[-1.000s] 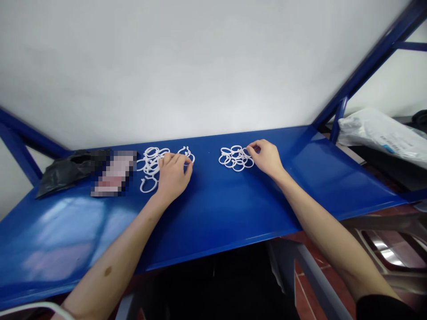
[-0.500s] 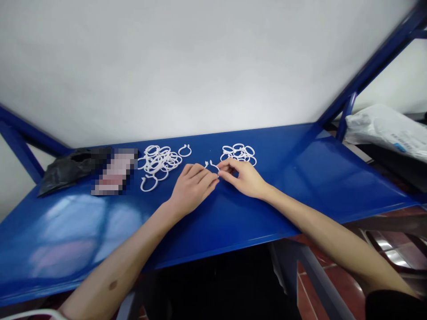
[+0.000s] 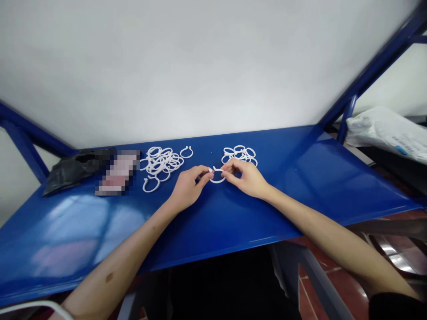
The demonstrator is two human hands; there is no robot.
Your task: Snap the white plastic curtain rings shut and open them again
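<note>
At the lower left corner a white cable [image 3: 36,304] curves into view, and at the lower right a black sleeve [image 3: 393,306] covers part of the right arm. Past the near edge of the glossy blue table [image 3: 213,226], the 2 hands face each other over its middle. The left hand [image 3: 187,187] pinches the left side of a white ring [image 3: 217,182] between thumb and fingers, close to the gap in the ring; the right hand [image 3: 248,178] pinches its right side. The ring is thus between the 2 sets of fingertips. Beyond the left hand and to its left lies a tangled pile of white rings [image 3: 163,163], with 1 separate open ring [image 3: 187,158] just to the right of its far part. A smaller cluster of rings [image 3: 240,154] lies just beyond the right hand. Left of the pile are a pixelated flat object [image 3: 118,173] and a crumpled black bag [image 3: 76,171]. A white wall [image 3: 213,66] rises behind the table.
</note>
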